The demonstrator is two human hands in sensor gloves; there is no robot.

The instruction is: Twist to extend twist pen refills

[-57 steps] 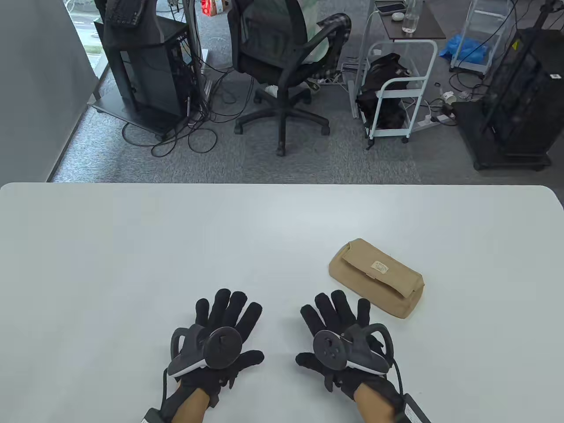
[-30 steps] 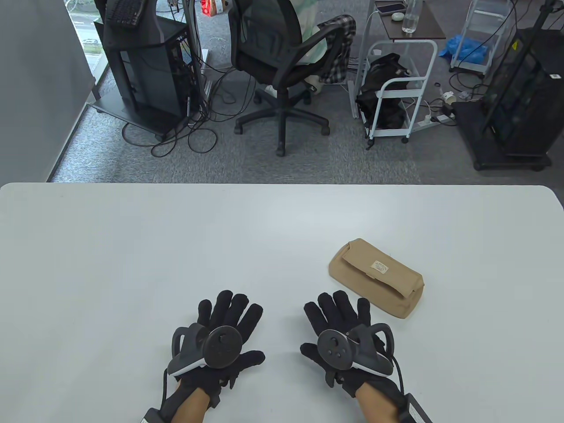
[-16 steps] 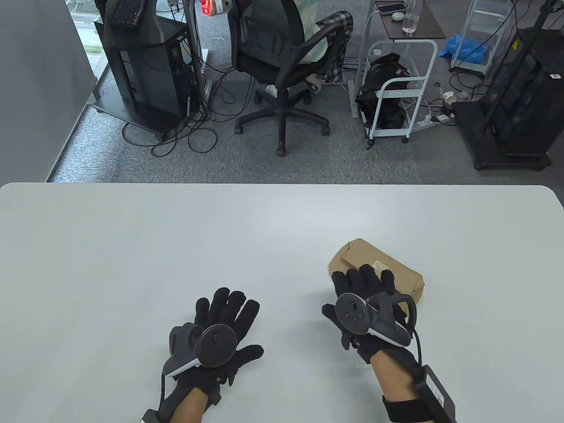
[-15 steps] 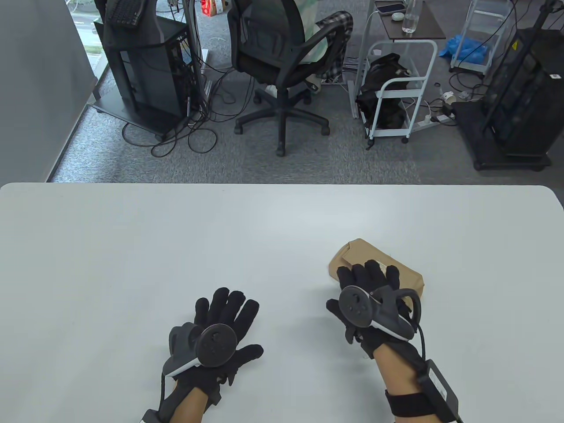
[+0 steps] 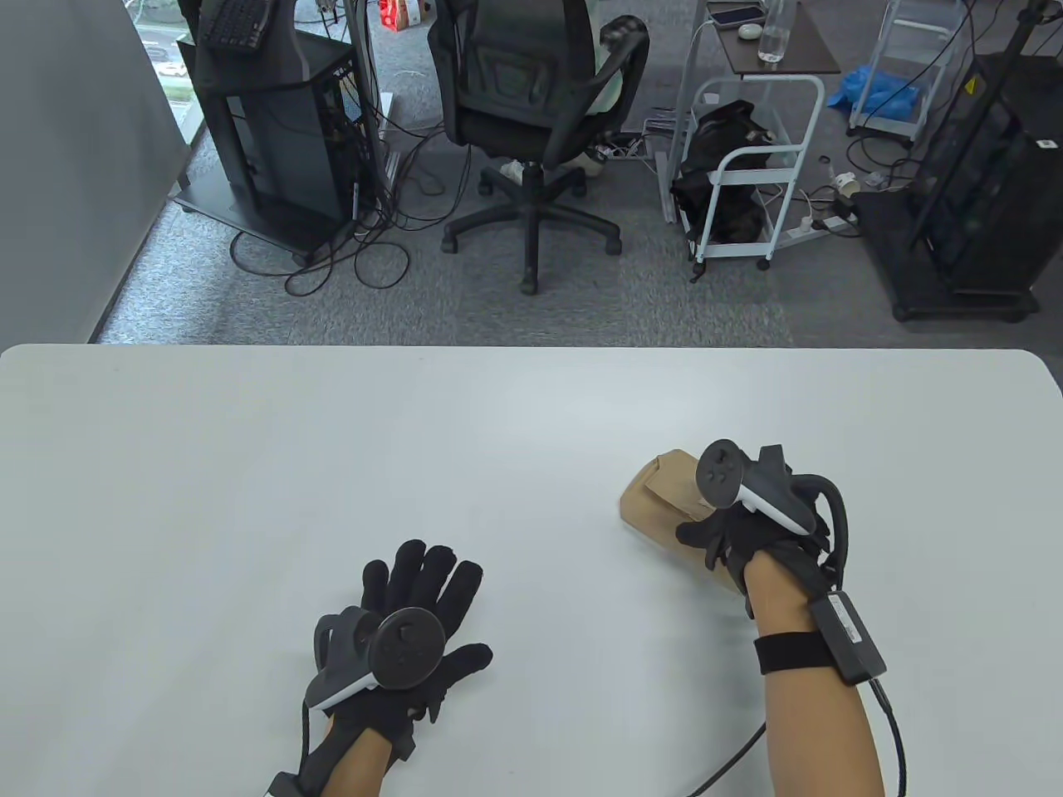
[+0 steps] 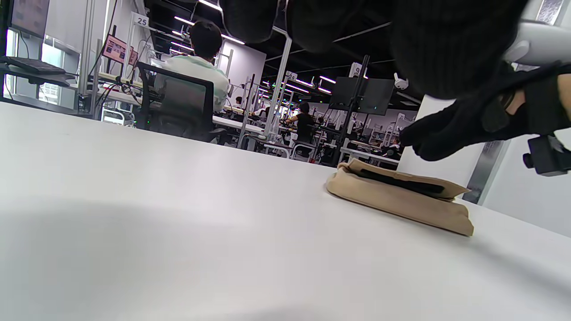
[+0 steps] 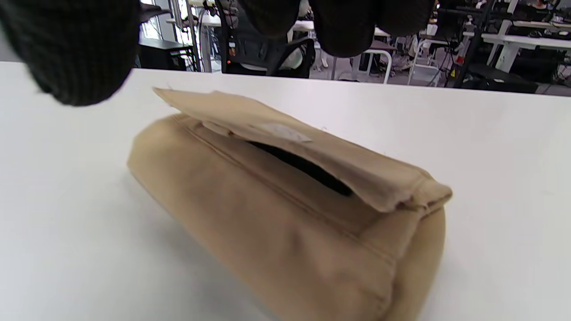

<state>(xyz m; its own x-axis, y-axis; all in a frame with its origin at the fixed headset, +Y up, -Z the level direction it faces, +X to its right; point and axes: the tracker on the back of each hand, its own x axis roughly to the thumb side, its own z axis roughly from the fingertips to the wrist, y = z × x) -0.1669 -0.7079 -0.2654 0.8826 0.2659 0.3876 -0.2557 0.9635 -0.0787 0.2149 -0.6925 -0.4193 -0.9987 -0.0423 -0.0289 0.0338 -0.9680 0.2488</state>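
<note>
Table view, white table (image 5: pixel 332 448), office chair (image 5: pixel 531 108)

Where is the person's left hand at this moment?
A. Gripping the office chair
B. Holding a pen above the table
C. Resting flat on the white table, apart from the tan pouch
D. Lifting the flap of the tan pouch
C. In the table view the left hand lies with its fingers spread on the white table, well to the left of the tan pouch, which only the right hand is over.
</note>
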